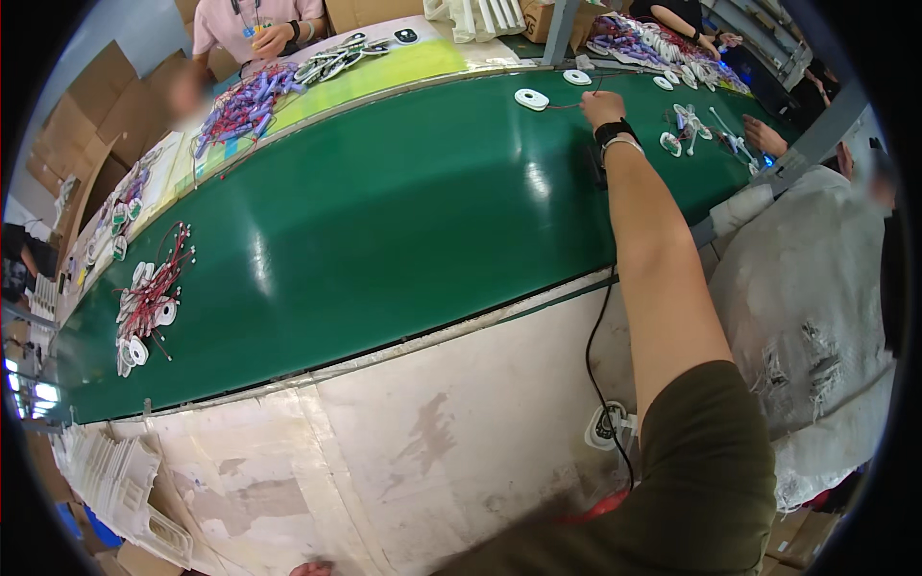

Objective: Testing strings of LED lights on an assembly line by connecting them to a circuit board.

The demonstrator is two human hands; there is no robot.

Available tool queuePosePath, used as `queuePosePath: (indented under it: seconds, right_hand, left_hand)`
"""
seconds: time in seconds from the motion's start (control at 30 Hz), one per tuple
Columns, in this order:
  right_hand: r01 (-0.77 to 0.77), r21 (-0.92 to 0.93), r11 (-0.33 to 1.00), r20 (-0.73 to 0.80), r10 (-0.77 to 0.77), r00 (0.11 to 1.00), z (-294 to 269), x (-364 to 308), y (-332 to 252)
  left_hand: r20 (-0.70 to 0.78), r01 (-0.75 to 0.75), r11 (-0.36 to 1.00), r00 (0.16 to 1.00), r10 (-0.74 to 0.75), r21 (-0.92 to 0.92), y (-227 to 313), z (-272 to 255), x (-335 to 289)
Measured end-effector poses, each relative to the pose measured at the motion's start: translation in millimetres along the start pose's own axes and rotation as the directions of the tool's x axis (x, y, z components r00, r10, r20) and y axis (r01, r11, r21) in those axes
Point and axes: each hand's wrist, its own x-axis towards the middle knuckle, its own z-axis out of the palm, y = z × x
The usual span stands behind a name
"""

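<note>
My right arm reaches far across the green belt [384, 211], a black band on its wrist. Near the belt's far edge, my right hand [602, 108] is closed at the end of a thin red wire [565, 107]. That wire runs left to a white oval plastic piece [531, 99] with a dark centre, lying on the belt. Just beyond the hand lies another white oval piece [576, 77]. Of my left hand [312, 569], only a bit shows at the lower edge, over the pale worktop; its fingers are hidden.
A heap of white pieces with red wires [149, 307] lies at the belt's left. Purple wired parts [252, 104] cover the far table, where a person in pink [259, 29] sits. Another person's hand [764, 136] is at right. White plastic frames [115, 480] stand lower left.
</note>
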Motion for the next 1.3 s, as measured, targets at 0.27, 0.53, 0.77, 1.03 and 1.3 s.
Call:
queuePosePath:
  seconds: [0.27,0.53,0.77,1.03,1.3]
  right_hand:
    - [0.368,-0.802,0.470,0.306,-0.205,0.930,-16,-44,-30]
    - [0.297,-0.189,0.936,0.266,-0.243,0.933,7,-57,-45]
    - [0.393,-0.490,0.778,0.251,-0.306,0.918,23,-29,-25]
    - [0.688,-0.127,0.715,0.279,-0.639,0.716,25,-102,-91]
    - [0.715,0.277,0.642,0.311,-0.764,0.566,17,-238,-166]
  left_hand:
    - [-0.044,0.020,1.000,0.999,-0.020,-0.006,2,-2,-6]
    - [-0.050,0.033,0.999,0.998,-0.032,0.013,4,2,-4]
    - [-0.044,0.056,0.998,0.997,-0.057,-0.024,3,7,-5]
    - [-0.042,0.050,0.999,0.998,-0.050,-0.011,2,11,-3]
    - [-0.072,0.034,0.998,0.997,-0.038,-0.049,9,23,1]
